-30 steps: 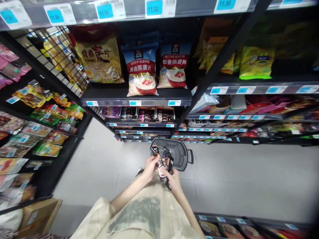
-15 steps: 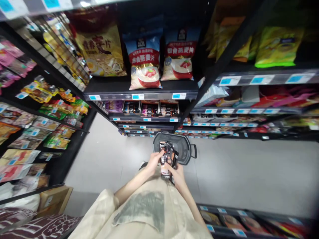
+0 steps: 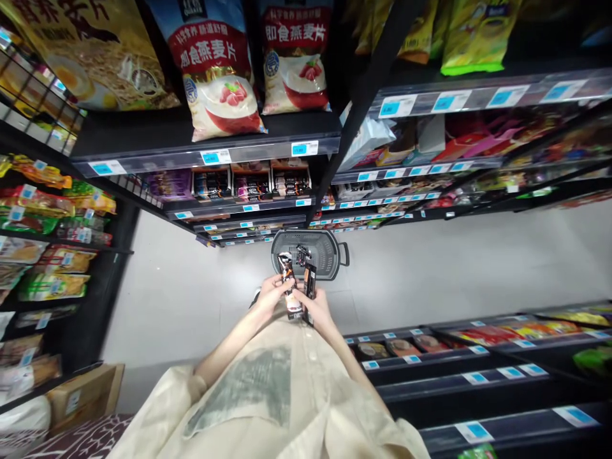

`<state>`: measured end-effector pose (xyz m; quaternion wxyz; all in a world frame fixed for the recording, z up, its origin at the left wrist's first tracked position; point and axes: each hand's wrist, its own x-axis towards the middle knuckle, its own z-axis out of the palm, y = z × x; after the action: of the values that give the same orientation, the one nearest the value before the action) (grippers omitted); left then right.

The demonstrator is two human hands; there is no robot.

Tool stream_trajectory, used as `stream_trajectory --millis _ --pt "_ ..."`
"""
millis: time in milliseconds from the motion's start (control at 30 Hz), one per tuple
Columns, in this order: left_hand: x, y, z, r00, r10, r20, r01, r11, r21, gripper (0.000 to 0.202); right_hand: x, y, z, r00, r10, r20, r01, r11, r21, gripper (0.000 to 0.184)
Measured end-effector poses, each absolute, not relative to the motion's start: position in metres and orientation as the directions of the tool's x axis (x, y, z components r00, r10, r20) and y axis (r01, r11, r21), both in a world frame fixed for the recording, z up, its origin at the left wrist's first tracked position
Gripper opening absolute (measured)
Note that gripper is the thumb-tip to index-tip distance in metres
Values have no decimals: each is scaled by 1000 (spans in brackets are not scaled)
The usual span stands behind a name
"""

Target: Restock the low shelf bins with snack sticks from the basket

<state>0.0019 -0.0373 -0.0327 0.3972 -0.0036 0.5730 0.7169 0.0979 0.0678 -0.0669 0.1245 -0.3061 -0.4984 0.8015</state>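
Observation:
My left hand [image 3: 270,297] is closed on a slim black packet [image 3: 287,271] with orange marks and a pale lower end. Its contents cannot be made out. Close beside it, my right hand [image 3: 317,307] grips a second dark packet [image 3: 310,280], with the thumb reaching toward the first one. Both packets are held in front of my waist. Just beyond them on the floor stands a grey shopping basket [image 3: 327,241], with small dark packets [image 3: 303,255] lying inside.
Ahead, a black shelf holds oatmeal bags [image 3: 222,83] above open boxes of small packets [image 3: 291,182]. Hanging snack bags [image 3: 55,287] line the left side, above a cardboard box [image 3: 86,395]. Low shelves [image 3: 430,382] run along the right behind me. Grey floor [image 3: 430,268] lies between.
The whole view has shifted, so shelves and basket appear further left and higher. The packets in my hands are now more spread apart, and packets inside the basket show clearly.

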Motion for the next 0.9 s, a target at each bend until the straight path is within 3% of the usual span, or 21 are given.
stream_trajectory --millis 200,333,533,633,733,900 --pt "1 -37 -41 -645 604 -469 -583 8 812 57 97 68 -69 -760 517 -393 115 -488 -865 54" --pt "0 -36 -43 -686 553 -473 -570 -4 822 61 100 69 -69 -770 504 -391 100 -510 -854 53" --pt "0 -38 -38 -724 506 -469 -540 8 842 60 111 70 -72 -799 424 -426 150 -545 -825 69" --pt "1 -38 -38 -731 513 -449 -516 15 857 54 118 71 -79 -760 507 -408 163 -458 -874 70" --pt "3 -39 -40 -718 525 -456 -493 78 866 48 123 73 -83 -700 637 -323 138 -323 -936 59" --pt "7 -41 -45 -665 579 -472 -488 142 861 53 118 76 -82 -656 694 -297 25 -373 -927 53"
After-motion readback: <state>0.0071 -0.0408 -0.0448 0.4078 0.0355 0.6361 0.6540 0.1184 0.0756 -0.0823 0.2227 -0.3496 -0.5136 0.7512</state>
